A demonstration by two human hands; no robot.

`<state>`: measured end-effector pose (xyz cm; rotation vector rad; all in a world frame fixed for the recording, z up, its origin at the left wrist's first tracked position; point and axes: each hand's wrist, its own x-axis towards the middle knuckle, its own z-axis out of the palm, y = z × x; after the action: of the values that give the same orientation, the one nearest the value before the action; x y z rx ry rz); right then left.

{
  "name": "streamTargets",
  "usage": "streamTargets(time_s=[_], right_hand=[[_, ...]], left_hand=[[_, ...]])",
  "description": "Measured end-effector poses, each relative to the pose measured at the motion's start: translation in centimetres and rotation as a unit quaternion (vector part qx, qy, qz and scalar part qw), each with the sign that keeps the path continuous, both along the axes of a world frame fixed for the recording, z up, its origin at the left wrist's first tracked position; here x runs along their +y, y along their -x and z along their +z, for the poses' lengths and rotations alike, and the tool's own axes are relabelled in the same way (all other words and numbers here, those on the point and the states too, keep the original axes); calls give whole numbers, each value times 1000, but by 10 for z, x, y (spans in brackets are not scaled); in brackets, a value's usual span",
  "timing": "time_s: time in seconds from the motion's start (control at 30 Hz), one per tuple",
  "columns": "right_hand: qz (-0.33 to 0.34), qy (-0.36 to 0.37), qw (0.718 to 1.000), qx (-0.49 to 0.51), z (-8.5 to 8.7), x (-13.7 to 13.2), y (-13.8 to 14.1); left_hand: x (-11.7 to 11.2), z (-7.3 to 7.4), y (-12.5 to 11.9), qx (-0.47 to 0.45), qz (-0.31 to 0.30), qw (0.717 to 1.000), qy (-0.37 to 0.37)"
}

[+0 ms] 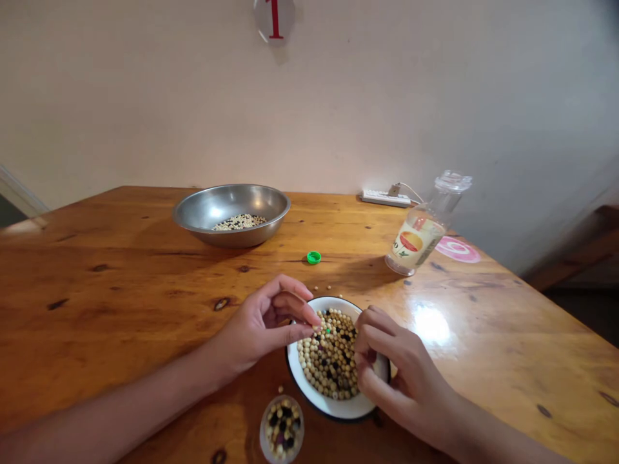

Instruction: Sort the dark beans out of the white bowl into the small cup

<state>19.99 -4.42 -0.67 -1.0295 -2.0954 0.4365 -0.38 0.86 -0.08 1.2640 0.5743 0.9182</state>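
A white bowl (pixel 302 385) with a dark rim holds many small round beads (pixel 329 361), mostly cream with black ones and a bright green one among them. Over its left side is my left hand (pixel 275 316), thumb and forefinger pinched around what looks like a small pale bead. My right hand (pixel 401 367) hangs over the right rim with its fingers curled together; whatever its fingertips hold, if anything, is hidden. In front of the bowl, nearer to me, stands a small clear cup (pixel 264 441) of mixed cream, black and purple beads.
Farther back sits a wide steel basin (pixel 232 238) with more beads in it. A green bottle cap (pixel 314 258) and a few loose beads lie beyond the bowl. An open-topped clear bottle (pixel 418 235) with a label stands at right, before a white power strip (pixel 385 198).
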Motion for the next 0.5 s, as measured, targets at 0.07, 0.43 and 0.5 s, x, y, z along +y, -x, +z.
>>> streamTargets(time_s=[0.07, 0.43, 0.5], right_hand=[[1, 2, 1000, 1, -1, 0, 0], [15, -7, 1000, -13, -2, -1, -2], [10, -9, 1000, -14, -2, -1, -1]], left_hand=[[0, -1, 0, -11, -8, 1000, -3], [0, -3, 2, -23, -27, 999, -9], [0, -4, 2, -16, -28, 999, -10]])
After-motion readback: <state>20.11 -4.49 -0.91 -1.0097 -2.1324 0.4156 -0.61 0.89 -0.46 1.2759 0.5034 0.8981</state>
